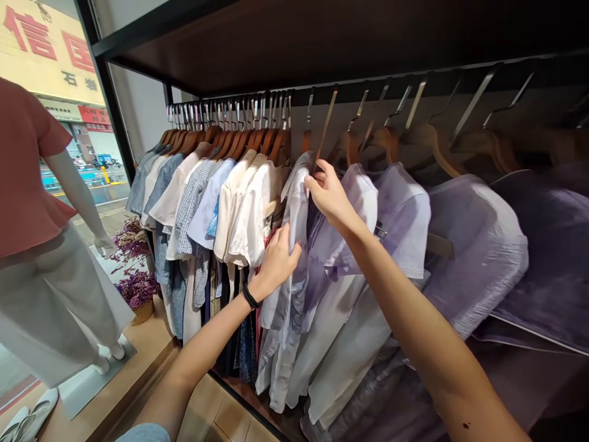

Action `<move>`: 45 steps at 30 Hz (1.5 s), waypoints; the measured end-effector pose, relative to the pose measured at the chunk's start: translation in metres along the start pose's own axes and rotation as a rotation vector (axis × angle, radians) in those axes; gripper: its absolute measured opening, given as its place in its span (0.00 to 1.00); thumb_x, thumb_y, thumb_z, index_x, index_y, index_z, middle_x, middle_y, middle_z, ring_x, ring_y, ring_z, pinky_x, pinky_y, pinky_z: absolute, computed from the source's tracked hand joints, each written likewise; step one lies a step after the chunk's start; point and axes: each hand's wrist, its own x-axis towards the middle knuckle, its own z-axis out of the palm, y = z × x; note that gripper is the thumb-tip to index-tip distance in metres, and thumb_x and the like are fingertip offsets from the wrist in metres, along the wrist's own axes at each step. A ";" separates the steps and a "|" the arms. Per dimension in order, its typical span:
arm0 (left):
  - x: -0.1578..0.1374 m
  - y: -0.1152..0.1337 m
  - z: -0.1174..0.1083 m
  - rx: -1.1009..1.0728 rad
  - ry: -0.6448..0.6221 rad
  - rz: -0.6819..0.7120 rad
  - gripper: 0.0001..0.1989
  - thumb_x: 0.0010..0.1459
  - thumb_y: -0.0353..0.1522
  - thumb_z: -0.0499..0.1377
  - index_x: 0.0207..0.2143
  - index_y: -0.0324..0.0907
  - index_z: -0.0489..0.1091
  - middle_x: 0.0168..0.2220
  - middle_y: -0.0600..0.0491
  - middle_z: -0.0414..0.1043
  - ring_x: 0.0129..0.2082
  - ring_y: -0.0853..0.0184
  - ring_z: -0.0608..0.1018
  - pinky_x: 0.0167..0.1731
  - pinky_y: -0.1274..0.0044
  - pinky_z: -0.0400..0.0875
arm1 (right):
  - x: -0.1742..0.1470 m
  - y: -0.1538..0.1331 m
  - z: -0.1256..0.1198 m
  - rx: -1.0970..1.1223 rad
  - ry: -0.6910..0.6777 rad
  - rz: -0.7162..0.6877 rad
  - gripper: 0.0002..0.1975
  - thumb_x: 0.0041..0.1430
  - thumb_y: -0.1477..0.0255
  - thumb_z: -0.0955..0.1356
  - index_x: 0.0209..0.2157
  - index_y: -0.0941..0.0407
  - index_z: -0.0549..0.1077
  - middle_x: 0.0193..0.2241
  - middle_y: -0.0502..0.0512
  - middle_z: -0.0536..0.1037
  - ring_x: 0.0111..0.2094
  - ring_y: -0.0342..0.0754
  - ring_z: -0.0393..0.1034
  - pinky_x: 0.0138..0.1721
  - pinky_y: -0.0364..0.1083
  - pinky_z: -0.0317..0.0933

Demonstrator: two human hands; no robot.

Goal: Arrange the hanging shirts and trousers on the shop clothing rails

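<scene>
Up at the rail, the right hand (329, 196) pinches the shoulder of a pale grey shirt (294, 258) near its wooden hanger (307, 142). Just below that grip, the left hand (276, 261) closes its grip on the same shirt's front. White shirts (243, 215) hang left of both; lilac tops (400, 215) hang right.

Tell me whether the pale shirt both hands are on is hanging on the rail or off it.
Hanging. The pale shirt sits on a wooden hanger hooked over the rail; left hand and right hand grip its fabric.
</scene>
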 end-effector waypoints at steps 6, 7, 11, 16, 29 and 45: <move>0.004 0.034 -0.031 -0.048 0.405 0.275 0.17 0.70 0.31 0.48 0.56 0.36 0.65 0.54 0.40 0.69 0.58 0.60 0.70 0.60 0.65 0.66 | -0.054 -0.047 -0.093 -0.201 0.235 -0.134 0.17 0.62 0.74 0.62 0.49 0.57 0.76 0.49 0.58 0.76 0.51 0.51 0.72 0.51 0.50 0.70; 0.012 0.043 -0.037 -0.068 0.400 0.332 0.16 0.70 0.31 0.47 0.54 0.36 0.67 0.52 0.41 0.70 0.57 0.61 0.72 0.59 0.66 0.67 | -0.057 -0.049 -0.111 -0.257 0.304 -0.104 0.16 0.62 0.76 0.62 0.47 0.57 0.77 0.47 0.58 0.77 0.49 0.50 0.73 0.50 0.50 0.71; 0.074 0.074 -0.036 -0.151 0.197 0.368 0.13 0.71 0.35 0.50 0.52 0.40 0.67 0.52 0.43 0.71 0.55 0.62 0.74 0.56 0.69 0.69 | -0.047 -0.038 -0.163 -0.424 0.320 0.166 0.14 0.60 0.77 0.66 0.46 0.59 0.78 0.43 0.60 0.79 0.45 0.52 0.75 0.52 0.51 0.68; 0.164 0.084 0.021 -0.163 -0.102 0.159 0.19 0.60 0.36 0.65 0.49 0.36 0.66 0.52 0.38 0.69 0.60 0.51 0.69 0.59 0.64 0.63 | -0.034 -0.010 -0.160 -0.598 0.000 0.325 0.17 0.55 0.76 0.70 0.47 0.64 0.75 0.48 0.67 0.76 0.52 0.62 0.70 0.55 0.56 0.63; 0.171 0.103 0.034 -0.101 -0.373 0.076 0.07 0.54 0.26 0.61 0.36 0.36 0.67 0.37 0.47 0.72 0.49 0.58 0.74 0.54 0.69 0.69 | -0.043 0.001 -0.149 -0.548 -0.081 0.311 0.09 0.67 0.74 0.63 0.45 0.64 0.70 0.48 0.69 0.74 0.55 0.63 0.67 0.57 0.56 0.59; 0.172 0.165 0.060 -0.137 -0.242 0.609 0.18 0.61 0.42 0.62 0.51 0.45 0.68 0.55 0.44 0.69 0.61 0.56 0.68 0.62 0.67 0.60 | -0.114 -0.009 -0.279 -0.337 0.455 0.044 0.15 0.65 0.76 0.65 0.51 0.62 0.75 0.42 0.57 0.78 0.45 0.49 0.75 0.48 0.48 0.71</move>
